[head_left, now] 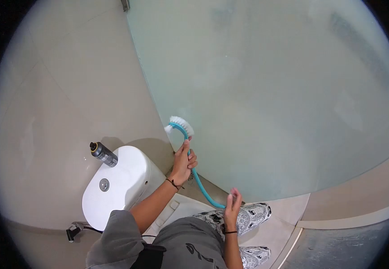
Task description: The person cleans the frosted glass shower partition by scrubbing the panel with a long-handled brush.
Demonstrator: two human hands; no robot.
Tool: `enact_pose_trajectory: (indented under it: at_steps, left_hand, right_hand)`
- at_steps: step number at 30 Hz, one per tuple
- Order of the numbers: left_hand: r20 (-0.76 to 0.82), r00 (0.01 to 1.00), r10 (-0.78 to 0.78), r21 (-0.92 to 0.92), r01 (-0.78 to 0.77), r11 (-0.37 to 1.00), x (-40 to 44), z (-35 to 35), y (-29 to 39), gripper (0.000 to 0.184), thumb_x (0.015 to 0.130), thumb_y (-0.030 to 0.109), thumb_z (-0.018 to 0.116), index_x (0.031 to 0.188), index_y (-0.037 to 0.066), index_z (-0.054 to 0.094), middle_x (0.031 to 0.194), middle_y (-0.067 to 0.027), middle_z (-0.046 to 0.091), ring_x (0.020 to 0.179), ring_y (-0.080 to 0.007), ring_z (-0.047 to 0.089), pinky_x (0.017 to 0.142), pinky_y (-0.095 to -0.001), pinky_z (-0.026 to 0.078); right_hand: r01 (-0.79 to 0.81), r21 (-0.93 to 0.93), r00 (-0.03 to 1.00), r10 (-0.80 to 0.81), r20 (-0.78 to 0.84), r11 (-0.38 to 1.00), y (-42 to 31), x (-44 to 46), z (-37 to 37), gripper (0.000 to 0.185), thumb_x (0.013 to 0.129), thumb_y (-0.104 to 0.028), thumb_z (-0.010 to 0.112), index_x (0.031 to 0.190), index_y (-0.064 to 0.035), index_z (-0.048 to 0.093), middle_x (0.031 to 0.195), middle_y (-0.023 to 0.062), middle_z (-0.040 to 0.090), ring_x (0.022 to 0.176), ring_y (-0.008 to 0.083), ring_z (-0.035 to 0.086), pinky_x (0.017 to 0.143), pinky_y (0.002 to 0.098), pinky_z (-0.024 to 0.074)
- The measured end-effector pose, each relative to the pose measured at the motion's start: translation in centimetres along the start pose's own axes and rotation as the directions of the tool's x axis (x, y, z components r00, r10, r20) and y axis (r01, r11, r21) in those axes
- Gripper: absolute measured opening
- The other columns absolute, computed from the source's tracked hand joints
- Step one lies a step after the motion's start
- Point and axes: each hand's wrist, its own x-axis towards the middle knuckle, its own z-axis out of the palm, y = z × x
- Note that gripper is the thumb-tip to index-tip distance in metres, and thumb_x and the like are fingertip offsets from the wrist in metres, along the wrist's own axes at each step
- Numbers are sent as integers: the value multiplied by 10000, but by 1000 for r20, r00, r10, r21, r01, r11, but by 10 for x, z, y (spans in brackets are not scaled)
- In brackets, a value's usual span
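A toilet brush with a long curved turquoise handle (200, 184) and a white bristle head (182, 124) is upright along the frosted glass panel (266, 98). My left hand (184, 160) is wrapped round the handle just below the head, with the bristles close to the glass. Lower down and to the right, my right hand (233, 207) has its fingers stretched out beside the handle's lower end. I cannot tell whether that hand touches the handle tip.
On the left stands a white toilet tank (129, 179) with a round flush button (104, 184). A dark spray bottle (103, 154) rests on top of it. A hand sprayer (73, 232) hangs by the wall. A floor drain (191, 176) lies below the glass.
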Motion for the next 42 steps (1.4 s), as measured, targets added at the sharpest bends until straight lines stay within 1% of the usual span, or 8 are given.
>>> enact_pose_trajectory:
  at_steps: [2,6,8,15,18,21,33,42]
  left_hand:
    - [35,996,-80,-38,81,996,-11,-1,3,407,992,414,527,1299,149,489,639,58,298,498,-47,289,451,-210,247]
    - [88,993,-83,-25,86,996,-7,-7,12,415,1001,378,522,1296,93,464,660,45,300,571,-62,327,537,-230,325]
    - [85,992,-96,46,92,995,-3,-7,25,402,1007,365,513,1279,73,467,689,28,400,614,-83,424,583,-246,399]
    - [167,985,-36,606,-73,792,5,-27,105,437,969,402,573,1237,57,572,833,2,566,823,-105,575,737,-313,482]
    - [334,926,-174,942,-330,56,11,-54,112,444,898,401,661,1145,32,645,931,-59,618,878,-166,605,760,-345,492]
    - [622,747,-234,753,-653,-86,4,-63,101,474,860,442,676,1052,9,656,995,-119,627,942,-270,633,788,-395,493]
    - [398,801,-447,911,-404,88,-1,-46,108,492,834,503,696,735,22,662,674,-108,632,619,-228,589,592,-358,462]
    - [378,641,-668,872,-488,25,0,-50,100,565,838,553,660,712,2,645,646,-149,618,586,-269,594,572,-387,466]
  right_hand:
    - [422,-320,884,-307,353,848,-36,20,-4,408,990,-248,535,1338,-43,471,1154,163,586,1161,234,518,967,377,425]
    - [-103,113,595,-29,803,988,-93,18,20,424,1028,-178,452,1426,-51,377,915,60,651,723,140,620,718,278,502]
    - [-36,-29,549,44,835,999,-116,20,29,435,1025,-179,462,1439,-80,369,856,49,618,627,105,559,585,268,475]
    - [354,-43,793,-275,544,934,-146,26,63,316,998,-175,496,1271,-29,555,688,156,602,544,251,586,542,358,465]
    - [319,-331,817,-82,570,888,-108,9,75,294,981,-201,512,1190,-8,588,725,245,606,644,404,620,578,461,471]
    - [243,-431,838,35,544,869,-80,15,83,295,992,-276,471,1133,-47,592,771,255,632,727,460,615,619,562,470]
    - [587,-703,809,-263,526,401,-99,15,94,298,936,-300,605,1206,-173,601,702,72,654,493,263,624,412,388,474]
    - [610,-691,790,-360,496,388,-104,14,49,277,849,-172,716,1101,-66,675,657,77,631,479,228,595,409,349,446]
